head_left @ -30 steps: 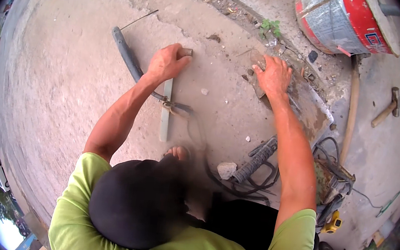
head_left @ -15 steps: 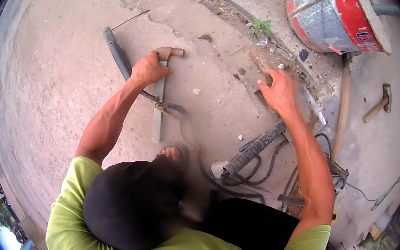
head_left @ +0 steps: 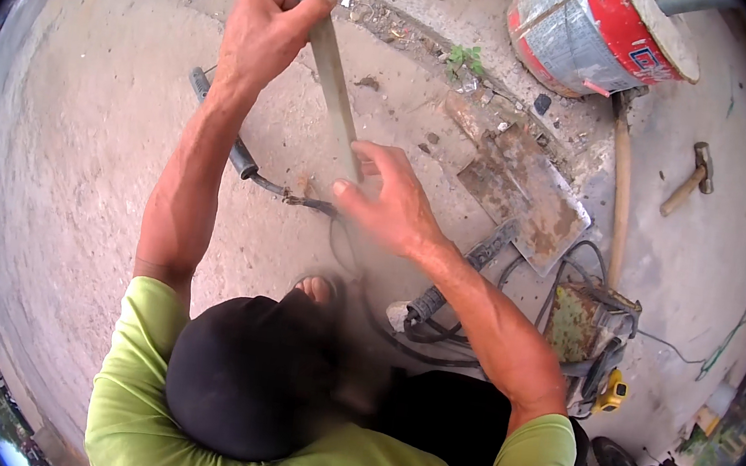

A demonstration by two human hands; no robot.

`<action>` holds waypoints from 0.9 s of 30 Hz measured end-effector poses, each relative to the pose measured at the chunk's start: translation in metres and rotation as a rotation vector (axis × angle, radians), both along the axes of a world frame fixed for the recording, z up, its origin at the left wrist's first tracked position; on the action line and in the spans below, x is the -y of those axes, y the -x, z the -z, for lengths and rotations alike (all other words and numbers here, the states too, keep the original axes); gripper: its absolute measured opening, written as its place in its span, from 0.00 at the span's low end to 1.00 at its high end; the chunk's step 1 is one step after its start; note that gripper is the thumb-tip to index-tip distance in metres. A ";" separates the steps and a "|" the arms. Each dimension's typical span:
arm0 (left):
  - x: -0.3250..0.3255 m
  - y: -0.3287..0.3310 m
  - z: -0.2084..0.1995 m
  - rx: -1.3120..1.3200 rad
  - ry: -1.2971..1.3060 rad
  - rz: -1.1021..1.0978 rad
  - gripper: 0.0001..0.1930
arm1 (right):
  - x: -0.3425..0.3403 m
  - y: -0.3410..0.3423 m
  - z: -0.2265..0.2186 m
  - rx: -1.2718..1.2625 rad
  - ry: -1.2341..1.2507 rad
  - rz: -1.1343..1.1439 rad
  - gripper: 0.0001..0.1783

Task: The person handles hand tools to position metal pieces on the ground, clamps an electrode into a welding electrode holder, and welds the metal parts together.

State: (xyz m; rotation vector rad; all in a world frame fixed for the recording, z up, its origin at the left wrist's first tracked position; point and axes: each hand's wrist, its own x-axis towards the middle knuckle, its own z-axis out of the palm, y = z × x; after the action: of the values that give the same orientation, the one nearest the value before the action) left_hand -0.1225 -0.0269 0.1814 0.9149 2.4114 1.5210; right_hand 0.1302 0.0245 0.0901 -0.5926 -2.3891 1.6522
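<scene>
My left hand (head_left: 269, 32) is closed around a hammer (head_left: 335, 81) just below its rusty head, the thumb along the handle. The hammer is raised above the concrete, its long, flat, greyish handle slanting down to the right. At the handle's lower end is my right hand (head_left: 390, 200), thumb and fingers apart with the handle's tip in the gap between them. Some blur there hides whether the fingers touch it. Below my left forearm lies a black welding electrode holder (head_left: 242, 158) with its cable, partly covered by the arm.
Rusty metal plates (head_left: 529, 196) lie right of my right hand, near a black ribbed handle (head_left: 427, 304) and coiled cables. A red and white bucket (head_left: 602, 38), a wooden pole (head_left: 620, 188) and another hammer (head_left: 693, 182) are farther right. A yellow tape measure (head_left: 613, 391) sits lower right.
My left hand has lifted the hammer off the ground, forward and up. My right hand has come left, from above the metal plates to the handle's lower end.
</scene>
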 end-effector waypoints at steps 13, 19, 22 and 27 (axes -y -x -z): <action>-0.099 -0.034 0.133 0.770 -0.054 0.420 0.21 | -0.070 -0.093 -0.032 0.453 0.634 0.363 0.19; -0.115 -0.048 0.224 -0.432 0.235 0.722 0.24 | -0.101 -0.164 -0.047 0.536 0.563 0.423 0.14; -0.155 -0.058 0.256 -0.560 0.140 0.885 0.24 | -0.093 -0.204 -0.061 0.554 0.517 0.621 0.14; -0.147 -0.030 0.270 -0.505 0.122 0.966 0.25 | -0.096 -0.202 -0.065 0.609 0.662 0.675 0.15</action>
State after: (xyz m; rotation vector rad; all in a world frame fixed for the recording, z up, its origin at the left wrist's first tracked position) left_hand -0.0927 0.1202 -0.0882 2.1800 1.7307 0.8144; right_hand 0.3326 0.1205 0.1554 -1.9796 -1.5060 2.0530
